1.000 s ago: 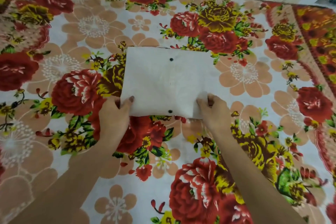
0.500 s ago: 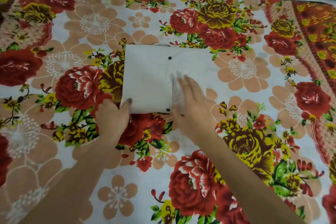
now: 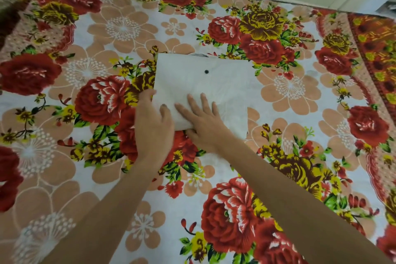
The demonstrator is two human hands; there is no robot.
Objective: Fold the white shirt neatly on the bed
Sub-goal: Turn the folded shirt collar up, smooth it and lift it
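White shirt (image 3: 205, 90) folded into a rectangle, being pressed flat by right hand (image 3: 205, 123), its near-left corner being covered by left hand (image 3: 153, 126), floral bedsheet (image 3: 289, 92) underneath

Not much to report on the person themselves tbh. Both forearms are bare right down to the bottom edge of the shot, no sleeves showing anywhere. The left hand (image 3: 153, 125) has dark polish on the thumbnail, looks a bit worn or chipped, though it's slightly blurry. The right hand (image 3: 206, 123) has slim fingers (image 3: 204, 100) with short nails, and I can't tell if those are painted. Both wrists are bare, and so are the fingers on each hand.
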